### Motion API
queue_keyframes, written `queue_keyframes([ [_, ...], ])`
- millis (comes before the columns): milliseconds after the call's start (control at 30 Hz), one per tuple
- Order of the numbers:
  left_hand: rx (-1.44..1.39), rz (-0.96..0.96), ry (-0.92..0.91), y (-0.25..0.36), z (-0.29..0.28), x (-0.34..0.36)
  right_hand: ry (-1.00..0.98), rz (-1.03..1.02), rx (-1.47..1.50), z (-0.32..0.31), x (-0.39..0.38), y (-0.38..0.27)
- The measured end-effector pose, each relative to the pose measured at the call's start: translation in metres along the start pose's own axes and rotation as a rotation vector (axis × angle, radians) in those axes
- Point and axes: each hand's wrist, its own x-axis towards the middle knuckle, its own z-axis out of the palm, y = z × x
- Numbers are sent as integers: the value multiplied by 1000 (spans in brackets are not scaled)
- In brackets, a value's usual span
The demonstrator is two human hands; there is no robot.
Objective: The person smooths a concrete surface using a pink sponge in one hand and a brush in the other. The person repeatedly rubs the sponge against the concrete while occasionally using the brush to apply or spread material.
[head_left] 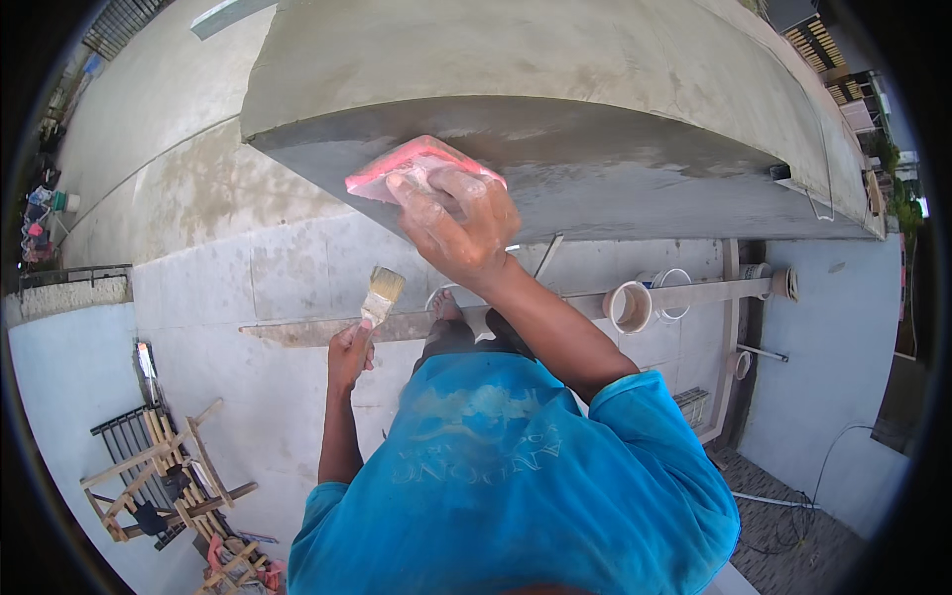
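My right hand (464, 220) is closed on a pinkish-red plastering float (424, 157). Its face rests against the grey, damp-looking plaster (605, 164) of a long beam or ledge in front of me. Greyish residue coats the fingers and the float's grip. Lower and to the left, away from the plaster, my left hand (351, 355) grips the handle of a flat paintbrush (383, 291), bristles pointing up. The handle is smeared white and the bristles are yellowish.
A long narrow plank (297, 333) runs beneath me, with my bare foot (446, 305) at it. To the right are a round bucket (629, 307) and a white bucket (673, 297). Timber pieces (164, 466) lie at lower left. A cable (815, 486) trails at lower right.
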Motion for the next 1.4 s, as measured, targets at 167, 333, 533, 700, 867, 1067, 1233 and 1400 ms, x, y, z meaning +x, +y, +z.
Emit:
queue_keyframes([
  [167, -18, 45, -29, -14, -1, 7, 108, -46, -73, 25, 51, -14],
  [333, -10, 64, -4, -12, -6, 3, -282, -111, 27, 27, -17, -24],
  [533, -93, 22, 27, -21, -6, 3, 51, -165, -113, 47, 65, -40],
  [700, -90, 10, 45, -23, -5, 13, -178, -92, -42, 38, 5, -42],
  [867, 17, 53, -29, -13, -4, 21, 75, 2, -146, 2, 31, 6],
  [1067, 103, 37, 0, 6, -6, 21, 305, 193, -307, -132, 26, 164],
  [1233, 161, 124, -36, 12, -18, 11, 517, 561, -233, -123, 31, 140],
  [1400, 156, 108, -60, 19, -11, 13, 240, 189, -243, -51, 1, 49],
])
